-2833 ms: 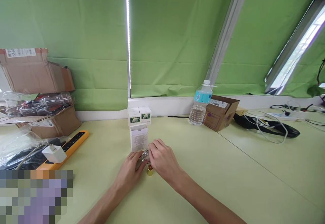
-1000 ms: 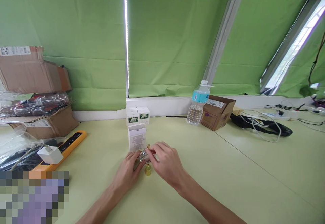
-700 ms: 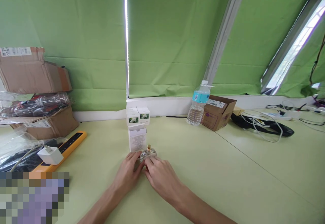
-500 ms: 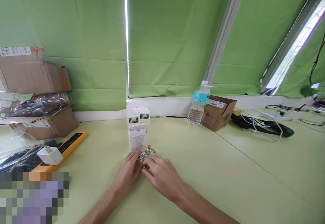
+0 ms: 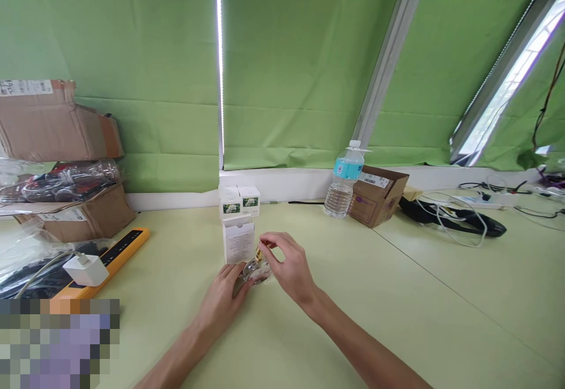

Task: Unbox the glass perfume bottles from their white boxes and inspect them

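Note:
A small clear glass bottle [image 5: 259,274] with a rounded body lies low on the table between my hands, partly hidden by fingers. My left hand [image 5: 224,292] is closed against its left side, holding it. At the bottle's top is a gold-coloured neck or cap [image 5: 258,255], pinched between the thumb and fingertips of my right hand [image 5: 289,265]. I cannot tell whether this gold piece is still joined to the bottle. Just behind the bottle stands an upright white carton [image 5: 239,242] with its top flap up and fine print on its front.
Two small white boxes [image 5: 241,202] with flower pictures stand by the wall. To the right are a water bottle [image 5: 343,186], a brown carton [image 5: 379,196] and a black strap [image 5: 459,218] with a white cable. An orange power strip [image 5: 139,237] and stacked parcels [image 5: 66,124] are at left.
My right hand has risen from the bottle's lower front to its gold top and now pinches it. My left hand has stayed at the bottle's left side.

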{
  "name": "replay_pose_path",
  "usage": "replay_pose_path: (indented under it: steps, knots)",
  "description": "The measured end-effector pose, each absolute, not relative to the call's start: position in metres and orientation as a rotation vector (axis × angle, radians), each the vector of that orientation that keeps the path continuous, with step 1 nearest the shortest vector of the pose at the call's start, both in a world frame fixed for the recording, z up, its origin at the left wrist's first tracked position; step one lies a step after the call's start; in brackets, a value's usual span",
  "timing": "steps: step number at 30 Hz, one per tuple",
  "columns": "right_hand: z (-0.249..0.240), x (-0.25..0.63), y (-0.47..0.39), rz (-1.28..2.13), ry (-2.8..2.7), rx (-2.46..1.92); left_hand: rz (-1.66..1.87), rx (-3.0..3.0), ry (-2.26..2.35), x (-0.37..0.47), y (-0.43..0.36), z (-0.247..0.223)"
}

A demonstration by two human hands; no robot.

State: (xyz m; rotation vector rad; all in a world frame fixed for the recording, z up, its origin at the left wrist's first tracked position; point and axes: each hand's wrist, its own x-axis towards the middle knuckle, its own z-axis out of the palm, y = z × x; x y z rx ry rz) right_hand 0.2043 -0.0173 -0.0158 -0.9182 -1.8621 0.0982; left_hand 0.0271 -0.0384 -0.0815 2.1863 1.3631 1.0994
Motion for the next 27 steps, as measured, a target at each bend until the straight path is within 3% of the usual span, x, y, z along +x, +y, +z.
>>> replay_pose_path:
  steps: [27]
  knots:
    - [-0.036, 0.205, -0.024, 0.189, -2.012, -1.0, 1.082, 2.187, 1.354, 0.029, -0.041, -0.078]
